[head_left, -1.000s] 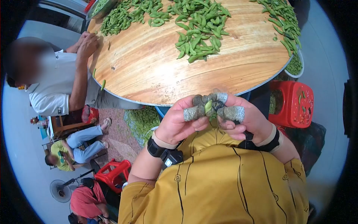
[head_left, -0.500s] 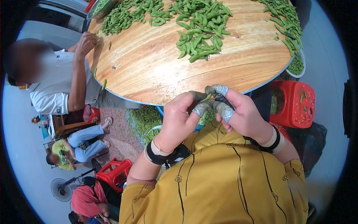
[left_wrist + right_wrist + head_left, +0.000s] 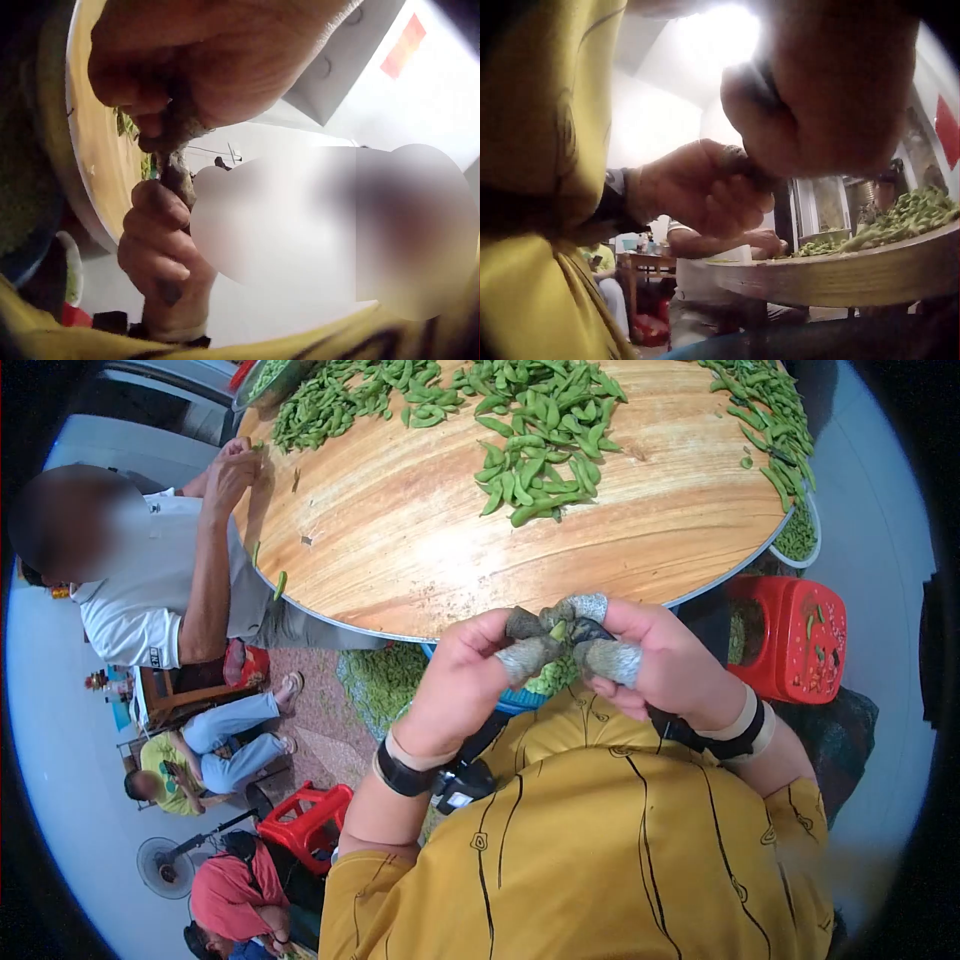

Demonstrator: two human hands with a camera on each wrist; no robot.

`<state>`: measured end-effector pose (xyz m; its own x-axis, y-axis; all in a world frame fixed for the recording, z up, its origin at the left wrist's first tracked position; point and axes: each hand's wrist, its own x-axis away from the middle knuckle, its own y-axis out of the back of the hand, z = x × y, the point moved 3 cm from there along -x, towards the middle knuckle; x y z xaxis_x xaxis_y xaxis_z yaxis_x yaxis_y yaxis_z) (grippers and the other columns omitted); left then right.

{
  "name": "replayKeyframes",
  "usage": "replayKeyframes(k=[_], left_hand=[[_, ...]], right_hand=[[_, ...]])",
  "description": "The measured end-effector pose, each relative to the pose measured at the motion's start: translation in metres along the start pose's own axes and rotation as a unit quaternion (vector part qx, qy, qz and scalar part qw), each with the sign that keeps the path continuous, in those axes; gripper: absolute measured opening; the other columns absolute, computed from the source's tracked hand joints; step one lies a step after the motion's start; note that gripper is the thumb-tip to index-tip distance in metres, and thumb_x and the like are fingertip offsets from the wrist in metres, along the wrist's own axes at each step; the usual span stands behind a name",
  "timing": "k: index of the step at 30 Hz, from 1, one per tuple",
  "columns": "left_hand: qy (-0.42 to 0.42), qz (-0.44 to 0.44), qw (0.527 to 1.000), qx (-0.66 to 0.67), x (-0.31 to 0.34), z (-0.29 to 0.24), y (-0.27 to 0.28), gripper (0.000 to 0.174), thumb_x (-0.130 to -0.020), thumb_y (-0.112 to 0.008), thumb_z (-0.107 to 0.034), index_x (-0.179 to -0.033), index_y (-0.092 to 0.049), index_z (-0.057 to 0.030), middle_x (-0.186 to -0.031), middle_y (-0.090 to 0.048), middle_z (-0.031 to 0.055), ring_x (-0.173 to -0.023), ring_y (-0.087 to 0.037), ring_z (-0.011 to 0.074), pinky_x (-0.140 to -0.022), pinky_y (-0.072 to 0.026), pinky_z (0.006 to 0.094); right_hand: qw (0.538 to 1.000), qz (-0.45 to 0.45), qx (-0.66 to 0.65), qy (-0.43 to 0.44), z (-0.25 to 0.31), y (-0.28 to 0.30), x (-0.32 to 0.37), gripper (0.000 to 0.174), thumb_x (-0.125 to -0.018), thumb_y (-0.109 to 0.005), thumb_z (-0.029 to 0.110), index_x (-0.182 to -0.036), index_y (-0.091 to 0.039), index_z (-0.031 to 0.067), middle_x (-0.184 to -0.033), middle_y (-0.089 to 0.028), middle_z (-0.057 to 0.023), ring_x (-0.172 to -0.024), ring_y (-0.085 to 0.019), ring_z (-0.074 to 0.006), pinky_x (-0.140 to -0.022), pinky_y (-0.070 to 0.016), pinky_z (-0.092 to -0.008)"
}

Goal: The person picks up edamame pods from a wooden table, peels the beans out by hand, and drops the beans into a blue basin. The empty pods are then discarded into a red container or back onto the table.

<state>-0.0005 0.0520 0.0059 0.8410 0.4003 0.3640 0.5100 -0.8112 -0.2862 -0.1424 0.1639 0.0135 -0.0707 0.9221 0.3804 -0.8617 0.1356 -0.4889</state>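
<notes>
Just past the near table edge, my two hands meet fingertip to fingertip over my lap. Worn grey fabric covers sit on the thumbs and forefingers. A small green soybean pod (image 3: 558,630) shows between the tips, mostly hidden by them. My left hand (image 3: 447,678) pinches it from one side and my right hand (image 3: 672,665) from the other. Below them, shelled green beans (image 3: 553,679) show in a blue basket (image 3: 520,701). In the left wrist view the covered fingertips come together, and the pod is hidden there.
Heaps of soybean pods (image 3: 540,460) lie across the round wooden table (image 3: 400,550). A person in a grey shirt (image 3: 190,560) works at its left edge. A red stool (image 3: 800,640) stands at right, beside a bowl of beans (image 3: 798,538). More green material (image 3: 380,685) covers the floor at left.
My hands turned inward around the pod half a second ago, then opened outward again, with the pod's green tip showing between the fingertips. The seated person's hands shifted slightly at the table edge.
</notes>
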Motion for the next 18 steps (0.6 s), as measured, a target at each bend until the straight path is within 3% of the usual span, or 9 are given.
replayKeyframes(k=[1, 3, 7, 10, 12, 13, 14, 16, 18], left_hand=[[0.001, -0.001, 1.0, 0.0, -0.002, 0.002, 0.001, 0.014, -0.088, -0.058, -0.005, -0.101, -0.062, -0.0001, -0.08, -0.059, 0.0005, -0.066, -0.048, 0.0059, -0.06, -0.0392, 0.021], [0.06, 0.114, 0.94, 0.316, -0.005, 0.011, -0.004, 0.018, -0.089, -0.059, -0.013, -0.103, -0.059, -0.0026, -0.073, -0.054, 0.0002, -0.058, -0.042, 0.0072, -0.055, -0.0335, 0.0225], [0.071, 0.187, 0.908, 0.368, -0.011, 0.02, 0.0, 0.022, -0.089, -0.06, -0.017, -0.105, -0.057, -0.0022, -0.07, -0.051, 0.0007, -0.056, -0.04, 0.0083, -0.054, -0.0337, 0.0245], [0.081, 0.164, 0.926, 0.331, -0.012, 0.011, 0.001, 0.019, -0.089, -0.059, -0.014, -0.104, -0.057, -0.0017, -0.073, -0.054, 0.0017, -0.057, -0.042, 0.0077, -0.054, -0.0348, 0.0231], [0.014, 0.044, 0.991, 0.126, -0.014, 0.004, 0.006, 0.02, -0.09, -0.057, -0.011, -0.107, -0.057, -0.0006, -0.075, -0.057, 0.0028, -0.058, -0.045, 0.0076, -0.055, -0.0366, 0.0217], [0.004, 0.07, 0.994, 0.089, -0.012, -0.002, 0.007, 0.025, -0.088, -0.056, -0.003, -0.112, -0.055, 0.0011, -0.089, -0.062, 0.0049, -0.071, -0.055, 0.0086, -0.065, -0.0457, 0.0224], [0.005, 0.07, 0.994, 0.089, -0.011, -0.003, 0.003, 0.025, -0.088, -0.056, -0.003, -0.112, -0.055, 0.0011, -0.089, -0.062, 0.0049, -0.071, -0.055, 0.0086, -0.065, -0.0457, 0.0224], [-0.086, -0.016, 0.996, -0.016, -0.006, -0.006, -0.003, 0.032, -0.084, -0.064, -0.004, -0.114, -0.056, 0.0011, -0.089, -0.063, 0.0034, -0.072, -0.058, 0.0103, -0.063, -0.0474, 0.0232], [-0.118, -0.022, 0.992, -0.024, -0.006, -0.006, -0.005, 0.034, -0.083, -0.063, -0.001, -0.117, -0.055, 0.0011, -0.092, -0.063, 0.0038, -0.076, -0.059, 0.0107, -0.067, -0.0489, 0.0237]], right_hand=[[0.998, 0.036, -0.049, -0.02, 0.001, -0.002, 0.001, 0.033, -0.092, -0.045, 0.007, -0.125, -0.05, 0.0088, -0.069, -0.052, 0.0002, -0.045, -0.041, -0.0027, -0.039, -0.0355, -0.0186], [0.988, 0.071, -0.136, -0.028, -0.009, 0.001, -0.002, 0.033, -0.093, -0.045, 0.009, -0.125, -0.05, 0.0096, -0.069, -0.051, 0.0002, -0.044, -0.04, -0.0026, -0.038, -0.0355, -0.0188], [0.923, 0.141, -0.35, -0.078, -0.019, 0.001, -0.001, 0.032, -0.094, -0.044, 0.012, -0.125, -0.049, 0.0107, -0.069, -0.048, -0.0002, -0.043, -0.038, -0.0024, -0.036, -0.0358, -0.0194], [0.958, 0.089, -0.269, -0.042, -0.013, 0.008, -0.004, 0.035, -0.094, -0.044, 0.011, -0.128, -0.047, 0.0112, -0.07, -0.047, 0.0002, -0.044, -0.038, -0.0023, -0.037, -0.0359, -0.0191], [0.974, 0.049, -0.218, -0.039, -0.006, 0.006, -0.004, 0.036, -0.094, -0.044, 0.012, -0.13, -0.046, 0.0116, -0.07, -0.047, 0.0002, -0.045, -0.038, -0.0024, -0.038, -0.0363, -0.0189], [0.979, 0.017, -0.2, -0.031, -0.004, 0.007, -0.003, 0.037, -0.095, -0.043, 0.013, -0.131, -0.046, 0.012, -0.07, -0.047, 0.0003, -0.046, -0.038, -0.0025, -0.038, -0.0355, -0.0186], [0.983, -0.016, -0.183, -0.024, -0.004, 0.008, -0.002, 0.037, -0.095, -0.043, 0.014, -0.132, -0.045, 0.0124, -0.07, -0.048, 0.0005, -0.047, -0.038, -0.0025, -0.038, -0.0347, -0.0183], [0.981, -0.036, -0.19, -0.021, -0.002, 0.009, 0.0, 0.036, -0.095, -0.043, 0.015, -0.131, -0.046, 0.0122, -0.07, -0.047, 0.0006, -0.046, -0.037, -0.0024, -0.038, -0.033, -0.0179], [0.979, -0.056, -0.196, -0.018, -0.002, 0.012, -0.001, 0.034, -0.095, -0.043, 0.015, -0.129, -0.046, 0.012, -0.071, -0.047, 0.0007, -0.046, -0.036, -0.0023, -0.038, -0.0314, -0.0175]])
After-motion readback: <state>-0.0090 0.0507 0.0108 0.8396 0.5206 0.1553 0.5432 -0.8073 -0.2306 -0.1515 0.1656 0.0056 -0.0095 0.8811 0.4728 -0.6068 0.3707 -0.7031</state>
